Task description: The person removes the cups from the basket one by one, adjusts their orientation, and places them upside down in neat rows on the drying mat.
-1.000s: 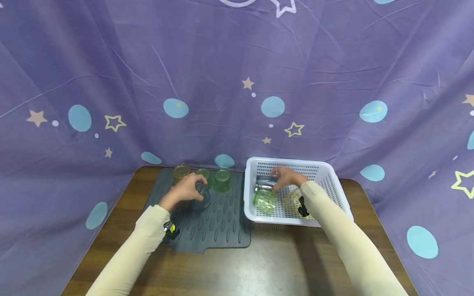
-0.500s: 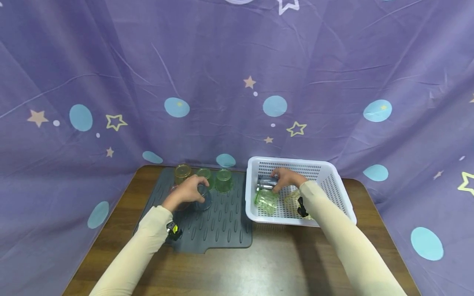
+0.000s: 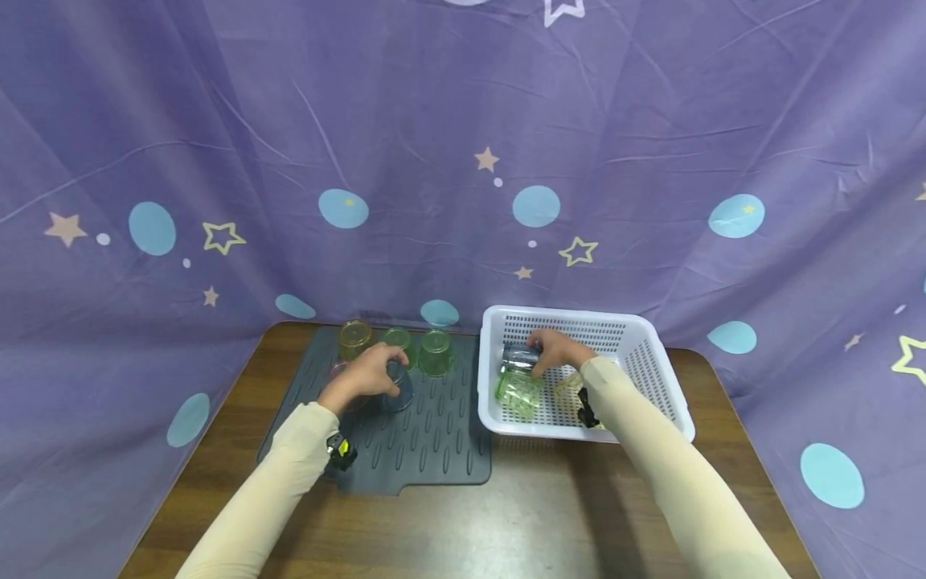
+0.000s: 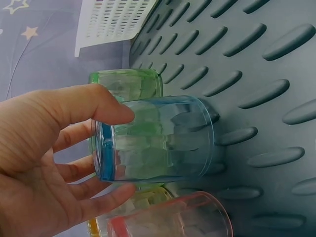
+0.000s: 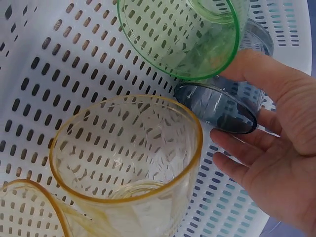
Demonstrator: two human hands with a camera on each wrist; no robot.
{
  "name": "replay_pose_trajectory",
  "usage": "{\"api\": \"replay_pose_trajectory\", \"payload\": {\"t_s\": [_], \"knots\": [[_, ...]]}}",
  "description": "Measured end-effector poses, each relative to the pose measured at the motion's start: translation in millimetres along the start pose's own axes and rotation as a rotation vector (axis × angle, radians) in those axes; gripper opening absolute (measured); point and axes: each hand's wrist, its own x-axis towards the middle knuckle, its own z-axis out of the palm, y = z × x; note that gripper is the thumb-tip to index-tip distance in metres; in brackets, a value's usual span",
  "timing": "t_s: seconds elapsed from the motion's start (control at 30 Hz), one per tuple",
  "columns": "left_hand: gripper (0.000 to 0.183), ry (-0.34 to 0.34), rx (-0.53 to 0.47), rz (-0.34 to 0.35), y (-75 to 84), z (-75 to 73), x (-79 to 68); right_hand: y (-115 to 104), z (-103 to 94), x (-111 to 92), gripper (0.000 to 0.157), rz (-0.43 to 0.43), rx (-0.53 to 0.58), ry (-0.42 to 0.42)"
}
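Note:
My left hand (image 3: pixel 367 374) grips a clear blue glass (image 4: pixel 163 140) that stands upside down on the grey drying mat (image 3: pixel 427 434). The thumb lies along its side and the other fingers curl round its base. A pinkish-red glass (image 4: pixel 173 217) is right beside it, partly covered by this hand in the head view. Inside the white basket, my right hand (image 3: pixel 557 350) holds a dark blue-grey glass (image 5: pixel 217 106) lying on its side, thumb on one side and fingers on the other. A green glass (image 5: pixel 182 42) overlaps it in the right wrist view.
Two green glasses, one at the right (image 3: pixel 436 354), and a yellow glass (image 3: pixel 354 338) stand inverted along the mat's back. In the basket (image 3: pixel 483 394) are also a yellow-rimmed glass (image 5: pixel 123 153) and another amber-rimmed one (image 5: pixel 32 207). A purple curtain (image 3: pixel 434 161) hangs behind the wooden table (image 3: pixel 535 515).
Both hands stay at their glasses with hardly any movement. The head view shifts slightly.

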Motion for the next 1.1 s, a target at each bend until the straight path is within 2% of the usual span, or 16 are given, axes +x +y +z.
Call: {"api": "replay_pose_trajectory", "payload": {"t_s": [0.37,0.5,0.6,0.87,1.03,1.1], "knots": [[0.058,0.01,0.011,-0.011,-1.9,0.7,-1.6,8,1.8,-7,0.072,0.069,0.013,-0.015],[0.058,0.006,0.013,-0.015,-2.0,0.8,-1.3,10,0.4,-10,0.08,0.086,0.025,0.006],[0.058,0.004,0.019,-0.015,-2.3,1.4,-0.4,12,-1.6,-11,0.079,0.088,0.014,0.021],[0.06,-0.005,0.021,-0.033,-1.3,2.6,0.3,18,-4.3,-12,0.067,0.07,-0.009,0.042],[0.06,-0.008,0.022,-0.043,-0.6,3.0,-0.6,20,-4.9,-13,0.044,0.069,-0.035,0.059],[0.06,-0.008,0.021,-0.044,-0.3,3.0,-1.1,20,-5.6,-14,0.04,0.07,-0.026,0.061]]}}
